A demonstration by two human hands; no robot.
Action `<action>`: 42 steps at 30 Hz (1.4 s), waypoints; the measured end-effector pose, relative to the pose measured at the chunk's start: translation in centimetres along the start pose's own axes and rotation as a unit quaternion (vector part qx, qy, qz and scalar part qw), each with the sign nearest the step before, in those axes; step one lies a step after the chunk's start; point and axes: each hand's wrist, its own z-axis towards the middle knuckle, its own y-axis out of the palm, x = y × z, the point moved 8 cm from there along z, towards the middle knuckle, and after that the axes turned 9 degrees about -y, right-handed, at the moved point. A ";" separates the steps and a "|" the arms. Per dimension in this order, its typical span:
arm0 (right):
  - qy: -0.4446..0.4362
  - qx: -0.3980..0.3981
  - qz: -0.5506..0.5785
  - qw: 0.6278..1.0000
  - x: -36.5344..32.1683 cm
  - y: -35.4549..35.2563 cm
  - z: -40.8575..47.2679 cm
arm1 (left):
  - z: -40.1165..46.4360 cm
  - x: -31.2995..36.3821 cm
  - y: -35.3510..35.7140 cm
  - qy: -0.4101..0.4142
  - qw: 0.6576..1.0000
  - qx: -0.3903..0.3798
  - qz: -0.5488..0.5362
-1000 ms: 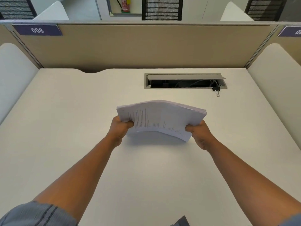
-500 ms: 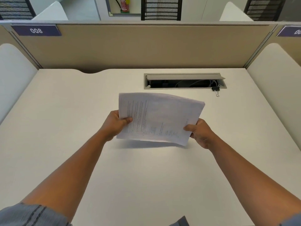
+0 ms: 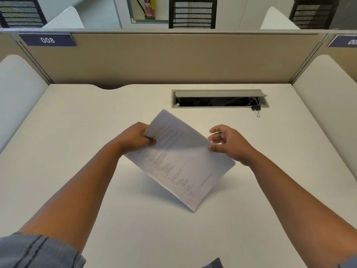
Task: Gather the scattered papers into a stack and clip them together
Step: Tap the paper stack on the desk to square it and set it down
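With the paper stack [image 3: 179, 161] gathered and pinched in your left hand [image 3: 133, 139] above the table [image 3: 77, 132], your right hand [image 3: 229, 144], fingers loose at its edge, should next fetch the binder clip [image 3: 256, 109] beyond it.

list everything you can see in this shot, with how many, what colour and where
paper stack: one, white with black print, held tilted above the desk centre
binder clip: one, black with silver handles, on the desk at the cable tray's near right corner
cable tray: one, grey, lid raised, recessed in the far desk
desk: one, off-white
partition: one, beige, behind the desk
number plate: one, purple, partition's upper left
fire extinguisher: one, red, far wall
left hand: grips the stack's left edge
right hand: at the stack's right edge, fingers loose
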 end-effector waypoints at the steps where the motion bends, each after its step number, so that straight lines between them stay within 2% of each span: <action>1: -0.002 -0.027 -0.009 1.000 -0.4 0.9 0.0 | 0.0 0.5 0.2 0.006 1.000 -0.009 0.011; 4: -0.007 -0.076 -0.021 0.997 -1.0 3.4 -0.1 | 0.2 2.1 0.8 0.025 0.999 -0.028 0.037; 8: 0.023 -0.056 0.032 0.998 0.0 4.8 -0.6 | 0.7 2.6 0.7 0.036 0.999 -0.011 0.040; 12: 0.050 -0.012 0.104 0.993 1.7 4.2 -0.7 | 1.2 1.6 -0.6 0.009 0.995 0.100 -0.015; 15: 0.073 0.013 0.150 0.986 3.0 3.4 -0.7 | 0.8 -0.1 -1.1 -0.032 0.974 0.186 -0.126; 17: 0.089 0.030 0.186 0.978 3.7 2.9 -0.7 | 0.7 -1.7 -0.5 -0.062 0.954 0.205 -0.209; 19: 0.105 0.049 0.226 0.967 4.3 2.7 -0.8 | 1.0 -3.0 1.8 -0.091 0.933 0.143 -0.318; 22: 0.116 0.070 0.264 0.955 4.9 2.6 -0.8 | 1.3 -3.3 6.8 -0.144 0.869 0.006 -0.473; 25: 0.123 0.082 0.286 0.947 5.4 2.8 -0.7 | 1.1 -2.4 10.1 -0.143 0.818 -0.069 -0.553; 27: 0.129 0.087 0.292 0.944 5.7 2.9 -0.6 | 1.1 -2.0 11.1 -0.125 0.803 -0.094 -0.575; 29: 0.136 0.090 0.294 0.942 6.1 2.9 -0.6 | 1.3 -1.9 11.4 -0.119 0.803 -0.097 -0.576; 35: 0.155 0.092 0.291 0.940 6.8 3.2 -0.5 | 2.6 -2.1 10.6 -0.132 0.859 -0.042 -0.493; 42: 0.161 0.135 0.221 0.952 7.4 3.5 0.6 | 4.1 -3.0 10.9 -0.163 0.877 -0.009 -0.451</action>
